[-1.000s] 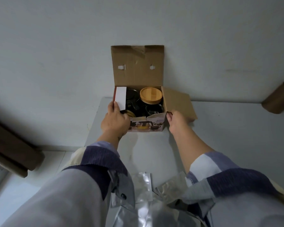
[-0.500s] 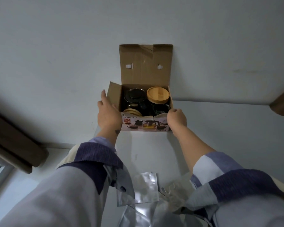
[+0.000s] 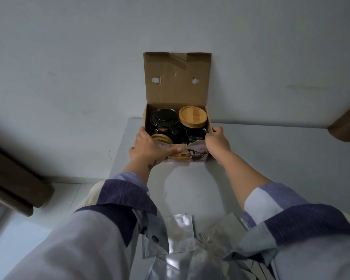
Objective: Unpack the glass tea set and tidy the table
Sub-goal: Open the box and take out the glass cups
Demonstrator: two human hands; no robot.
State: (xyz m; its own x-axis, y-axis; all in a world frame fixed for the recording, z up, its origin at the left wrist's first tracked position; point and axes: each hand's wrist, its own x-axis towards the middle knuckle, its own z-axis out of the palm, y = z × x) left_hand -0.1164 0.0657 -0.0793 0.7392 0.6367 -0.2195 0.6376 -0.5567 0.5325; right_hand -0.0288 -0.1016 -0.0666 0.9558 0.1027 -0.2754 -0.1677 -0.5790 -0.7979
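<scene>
box: cardboard tea set box [image 3: 198,158] sits at the far left end of the white desk [image 3: 271,168], pushed up against the wall, with its lid flap [image 3: 177,77] standing straight up behind it. Printed front shows pics of the tea set.
inside the box: a dark glass teapot [image 3: 163,119] with a round lid sits far-left, a jar with a bamboo lid [image 3: 193,115] far-right, another bamboo lid [image 3: 162,138] near-left, and a glass cup [image 3: 196,135] near-right. All packed tight, nothing taken out yet.
left hand: left hand [image 3: 148,146] grips the near-left corner of the box, thumb laid across the printed front, fingers wrapped round the left side.
right hand: right hand [image 3: 217,141] grips the near-right corner, fingers curled over the top edge of the right wall.
near edge of desk: a couple of shiny silver foil bags [image 3: 180,233] lying flat, partly hidden under the sleeves [image 3: 125,199], which are striped purple and white.
other stuff: a brown cylinder thing [image 3: 346,126] at the far right by the wall, can't tell what it is. A dark brown curtain-like piece [image 3: 14,178] hangs off to the left over the floor.
</scene>
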